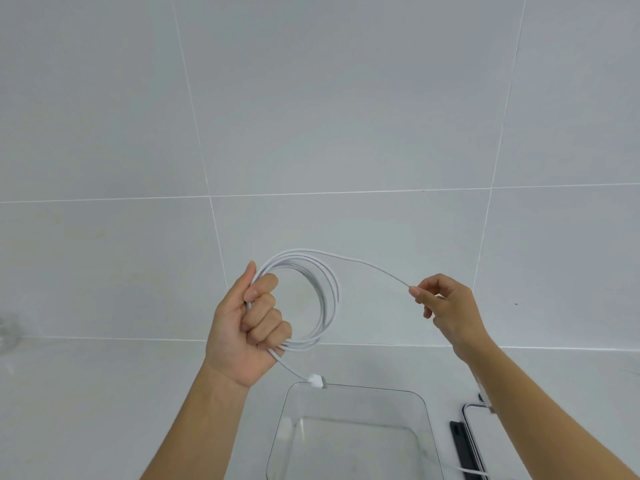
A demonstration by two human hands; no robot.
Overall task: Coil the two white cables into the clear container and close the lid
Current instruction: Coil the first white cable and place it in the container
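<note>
Left hand clenched round coil to keep loops stacked; right hand pinches free run taut; container open at counter's near edge below.

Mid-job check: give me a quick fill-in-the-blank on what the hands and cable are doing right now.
1. The coiled white cable is gripped in the ____ hand.
2. The right hand pinches the cable's loose ____.
3. The connector hangs just above the clear container's ____.

Missing words: left; strand; rim
</note>
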